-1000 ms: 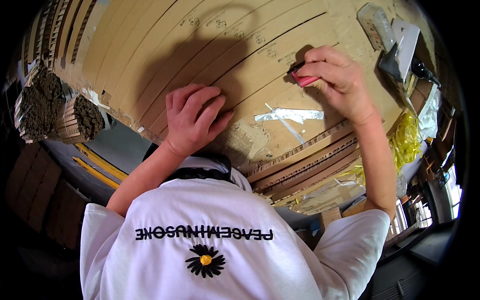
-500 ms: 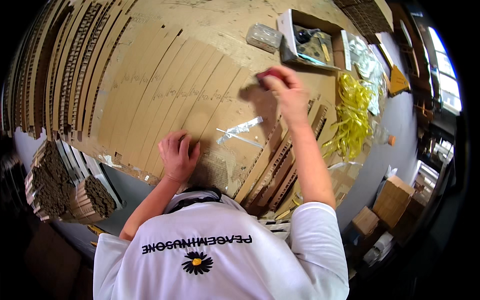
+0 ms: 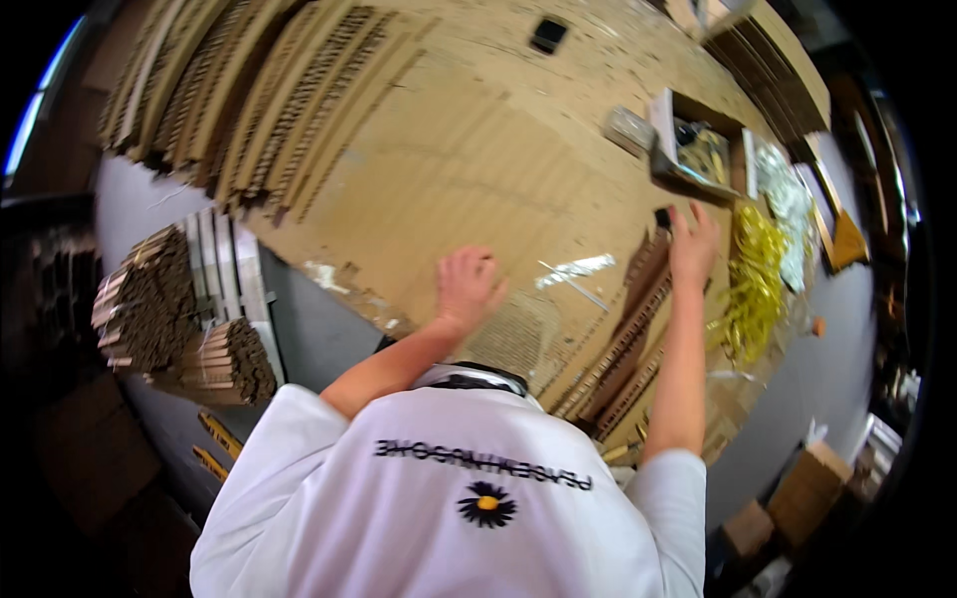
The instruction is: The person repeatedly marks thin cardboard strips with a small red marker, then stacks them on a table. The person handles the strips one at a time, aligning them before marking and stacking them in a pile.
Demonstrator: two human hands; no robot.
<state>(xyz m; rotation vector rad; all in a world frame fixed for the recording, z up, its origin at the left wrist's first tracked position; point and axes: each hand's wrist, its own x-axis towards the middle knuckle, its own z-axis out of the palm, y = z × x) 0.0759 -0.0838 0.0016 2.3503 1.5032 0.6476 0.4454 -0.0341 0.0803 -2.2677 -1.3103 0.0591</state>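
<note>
Head view: the right hand [image 3: 694, 244] is seen by the far end of some brown card strips [image 3: 646, 267], with a small black thing [image 3: 662, 217] at its fingertips; whether that is gripped cannot be told through the blur. The left hand [image 3: 469, 287] is loosely bent over the flat cardboard [image 3: 429, 179], with nothing seen held in it. If pinched too lightly, the black thing could be dropped; the strips could be bumped crooked by the right arm.
</note>
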